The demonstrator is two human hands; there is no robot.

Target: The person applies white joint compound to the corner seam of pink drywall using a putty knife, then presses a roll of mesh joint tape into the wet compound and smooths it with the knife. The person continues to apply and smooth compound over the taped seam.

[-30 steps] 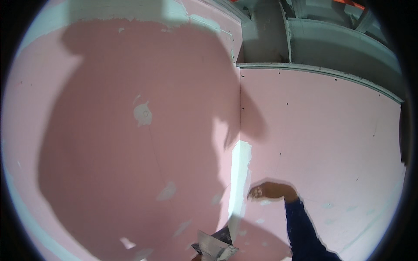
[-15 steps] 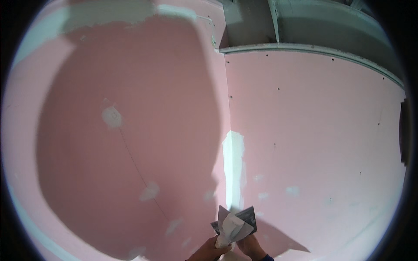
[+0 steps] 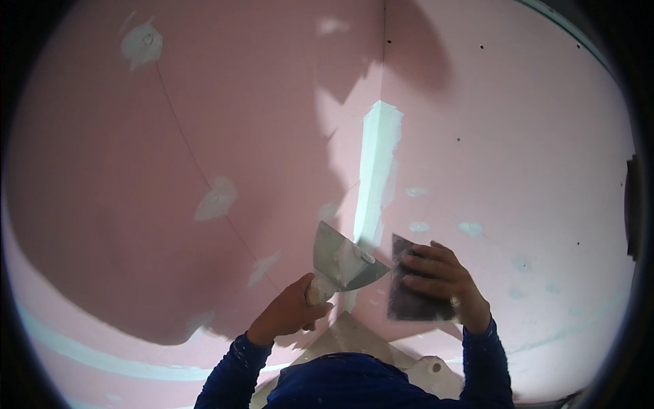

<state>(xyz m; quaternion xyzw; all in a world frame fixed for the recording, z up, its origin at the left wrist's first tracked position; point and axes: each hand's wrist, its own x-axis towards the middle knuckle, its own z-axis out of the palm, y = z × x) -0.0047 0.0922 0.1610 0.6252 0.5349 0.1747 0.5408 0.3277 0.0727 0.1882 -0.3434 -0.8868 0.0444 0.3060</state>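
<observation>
My left hand (image 3: 289, 310) is closed round the handle of a broad putty knife (image 3: 328, 247), its metal blade tilted up and carrying a lump of pale joint compound (image 3: 353, 263). In my right hand (image 3: 443, 279) is a dark, flat rectangular blade (image 3: 415, 307), with my fingers spread over its face and the thumb out of sight. The two tools are close together, below a strip of white compound (image 3: 378, 157) that runs down the inside corner of the pink wallboard. The knife's upper edge overlaps the strip's lower end in view.
Pink wallboard (image 3: 272, 88) on both sides bears pale filled patches (image 3: 216, 198) and dark screw heads (image 3: 458, 140). A white band (image 3: 129, 365) crosses the lower left. Near my body, low down, lies a pale object with a round hole (image 3: 434, 368). Shadows cover much of the left wall.
The view has tipped downward, bringing my forearms and torso into sight. My hands, earlier close together with the tools overlapping, are now apart, the right one spread over its blade.
</observation>
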